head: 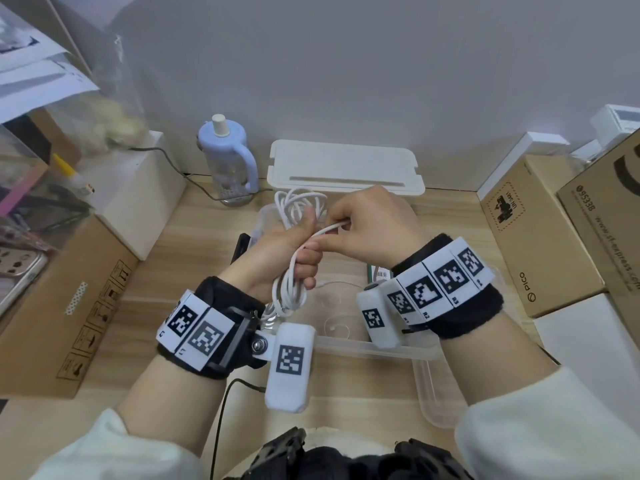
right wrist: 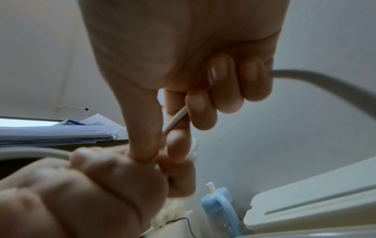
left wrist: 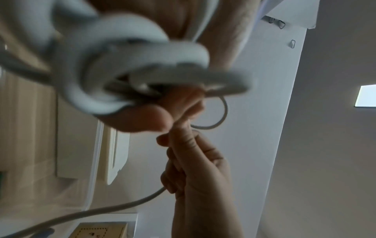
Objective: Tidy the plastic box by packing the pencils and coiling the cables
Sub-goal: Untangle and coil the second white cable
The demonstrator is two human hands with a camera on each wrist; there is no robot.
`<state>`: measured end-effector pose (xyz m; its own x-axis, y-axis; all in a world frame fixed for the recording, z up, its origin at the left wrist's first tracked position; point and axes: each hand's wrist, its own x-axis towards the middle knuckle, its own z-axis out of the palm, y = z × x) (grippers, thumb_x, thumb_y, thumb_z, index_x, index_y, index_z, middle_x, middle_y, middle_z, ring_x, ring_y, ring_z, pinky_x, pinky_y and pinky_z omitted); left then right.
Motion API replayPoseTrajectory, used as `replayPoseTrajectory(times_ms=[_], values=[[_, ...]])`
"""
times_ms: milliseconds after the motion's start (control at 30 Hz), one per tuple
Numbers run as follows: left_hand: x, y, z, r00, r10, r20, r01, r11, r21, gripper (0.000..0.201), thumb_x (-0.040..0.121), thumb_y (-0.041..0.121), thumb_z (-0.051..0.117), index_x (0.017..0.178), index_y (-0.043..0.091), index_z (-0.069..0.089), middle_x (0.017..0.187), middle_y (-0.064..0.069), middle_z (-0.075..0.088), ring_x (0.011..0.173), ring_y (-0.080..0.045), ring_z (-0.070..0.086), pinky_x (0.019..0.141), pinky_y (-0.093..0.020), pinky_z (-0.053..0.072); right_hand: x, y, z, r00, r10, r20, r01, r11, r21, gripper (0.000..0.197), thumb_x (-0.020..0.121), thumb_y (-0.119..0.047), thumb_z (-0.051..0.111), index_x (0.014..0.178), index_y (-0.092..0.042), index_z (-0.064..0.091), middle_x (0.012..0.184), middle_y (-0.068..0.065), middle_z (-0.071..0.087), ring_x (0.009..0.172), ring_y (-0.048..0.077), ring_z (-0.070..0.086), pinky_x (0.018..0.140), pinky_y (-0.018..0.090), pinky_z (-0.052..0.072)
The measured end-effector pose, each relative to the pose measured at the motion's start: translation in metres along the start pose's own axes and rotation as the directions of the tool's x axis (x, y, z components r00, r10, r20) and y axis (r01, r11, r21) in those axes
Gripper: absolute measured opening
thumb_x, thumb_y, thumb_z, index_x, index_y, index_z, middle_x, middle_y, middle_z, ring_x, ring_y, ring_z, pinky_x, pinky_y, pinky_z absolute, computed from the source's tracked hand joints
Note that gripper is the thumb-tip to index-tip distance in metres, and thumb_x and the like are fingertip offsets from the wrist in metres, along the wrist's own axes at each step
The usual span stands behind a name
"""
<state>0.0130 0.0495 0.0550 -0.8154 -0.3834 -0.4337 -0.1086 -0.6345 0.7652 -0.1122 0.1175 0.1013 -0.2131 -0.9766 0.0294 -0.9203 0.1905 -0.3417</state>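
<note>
My left hand (head: 294, 251) grips a bundle of white cable (head: 299, 206), its loops sticking out above the fist and hanging below it. The same cable loops (left wrist: 126, 64) fill the left wrist view, blurred and close. My right hand (head: 363, 230) pinches a loose strand of that cable (right wrist: 176, 120) between thumb and fingers, right beside the left fist. Both hands are held above the clear plastic box (head: 377, 351) on the wooden desk. A green item (head: 375, 271) lies inside the box, mostly hidden by my right wrist. No pencils are in sight.
The box's white lid (head: 346, 168) leans at the wall behind. A light blue bottle (head: 228, 157) stands at the back left. Cardboard boxes flank the desk on the left (head: 69, 306) and right (head: 540, 237). A thin black cable (head: 221, 410) runs near my left forearm.
</note>
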Motion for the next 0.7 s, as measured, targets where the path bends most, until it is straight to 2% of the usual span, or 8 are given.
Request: replayPoseTrajectory(times_ms=[67, 167, 267, 333, 400, 467, 600, 700], values=[[0.0, 0.0, -0.001, 0.998, 0.042, 0.044, -0.042, 0.999, -0.014, 0.043, 0.074, 0.055, 0.049, 0.067, 0.013, 0.046, 0.037, 0.009, 0.033, 0.029, -0.003, 0.035, 0.04, -0.019, 0.045, 0.0, 0.0, 0.002, 1.0, 0.003, 0.002, -0.003, 1.0, 0.005, 0.031, 0.072, -0.053, 0.063, 0.058, -0.027, 0.057, 0.055, -0.007, 0.051, 0.061, 0.011, 0.049, 0.051, 0.025, 0.032], [0.0, -0.001, -0.006, 0.983, 0.111, 0.149, -0.106, 0.994, -0.037, 0.036, 0.062, 0.034, 0.069, 0.088, 0.01, 0.06, 0.043, 0.002, 0.046, 0.042, -0.011, 0.057, 0.053, -0.025, 0.054, 0.001, 0.003, 0.001, 1.0, -0.001, 0.016, -0.001, 0.99, 0.142, 0.02, 0.077, -0.038, 0.064, 0.062, -0.026, 0.061, 0.056, -0.008, 0.051, 0.063, 0.012, 0.051, 0.059, 0.029, 0.039], [0.001, -0.002, -0.008, 0.989, 0.089, 0.118, -0.098, 0.992, 0.075, 0.027, 0.072, 0.011, 0.06, 0.098, 0.006, 0.059, 0.059, -0.006, 0.066, 0.053, -0.015, 0.067, 0.058, -0.027, 0.058, 0.0, 0.004, -0.006, 0.997, -0.067, 0.025, 0.06, 0.975, 0.216, 0.02, 0.08, -0.025, 0.065, 0.062, -0.028, 0.057, 0.063, -0.011, 0.053, 0.063, 0.006, 0.049, 0.066, 0.033, 0.043], [0.003, -0.003, -0.007, 0.994, 0.092, 0.059, -0.097, 0.991, 0.096, 0.025, 0.081, 0.005, 0.055, 0.106, 0.006, 0.055, 0.068, -0.009, 0.07, 0.041, -0.008, 0.058, 0.045, -0.021, 0.053, -0.002, 0.002, -0.013, 0.995, -0.094, 0.013, 0.087, 0.956, 0.281, 0.007, 0.081, -0.023, 0.066, 0.075, -0.019, 0.067, 0.071, -0.008, 0.061, 0.069, 0.007, 0.056, 0.071, 0.032, 0.048], [0.005, -0.006, -0.007, 0.996, 0.087, -0.008, -0.085, 0.99, 0.115, 0.013, 0.089, 0.007, 0.051, 0.101, 0.01, 0.052, 0.058, -0.004, 0.065, 0.03, -0.001, 0.041, 0.034, -0.015, 0.039, -0.005, 0.0, -0.019, 0.993, -0.118, -0.009, 0.108, 0.874, 0.474, 0.008, 0.082, -0.019, 0.065, 0.077, -0.013, 0.069, 0.064, -0.011, 0.062, 0.06, -0.001, 0.055, 0.063, 0.016, 0.044], [0.006, -0.009, -0.004, 0.998, 0.049, -0.029, -0.043, 0.982, 0.183, 0.004, 0.093, 0.015, 0.049, 0.092, 0.012, 0.051, 0.044, 0.004, 0.049, 0.028, 0.0, 0.031, 0.032, -0.012, 0.027, -0.004, -0.004, -0.022, 0.989, -0.145, -0.037, 0.138, 0.784, 0.605, 0.01, 0.085, -0.014, 0.061, 0.077, -0.012, 0.068, 0.057, -0.017, 0.06, 0.055, -0.006, 0.054, 0.058, 0.008, 0.038], [0.003, -0.011, 0.007, 0.999, 0.011, 0.038, -0.023, 0.946, 0.324, 0.038, 0.091, 0.042, 0.042, 0.066, 0.014, 0.044, 0.038, 0.009, 0.025, 0.029, -0.004, 0.018, 0.033, -0.015, 0.015, 0.012, 0.008, -0.009, 0.983, -0.031, -0.179, 0.135, 0.785, 0.605, 0.012, 0.086, -0.018, 0.059, 0.078, -0.021, 0.068, 0.073, -0.014, 0.065, 0.071, -0.003, 0.058, 0.071, 0.017, 0.045], [0.0, -0.003, 0.005, 0.997, 0.021, 0.076, -0.033, 0.988, 0.151, 0.051, 0.088, 0.054, 0.032, 0.053, 0.018, 0.035, 0.035, 0.009, 0.023, 0.026, -0.003, 0.016, 0.033, -0.015, 0.011, 0.016, 0.029, 0.008, 0.965, 0.134, -0.227, 0.004, 0.854, 0.521, 0.015, 0.087, -0.024, 0.058, 0.079, -0.019, 0.07, 0.057, -0.017, 0.057, 0.058, -0.006, 0.048, 0.062, 0.018, 0.038]])
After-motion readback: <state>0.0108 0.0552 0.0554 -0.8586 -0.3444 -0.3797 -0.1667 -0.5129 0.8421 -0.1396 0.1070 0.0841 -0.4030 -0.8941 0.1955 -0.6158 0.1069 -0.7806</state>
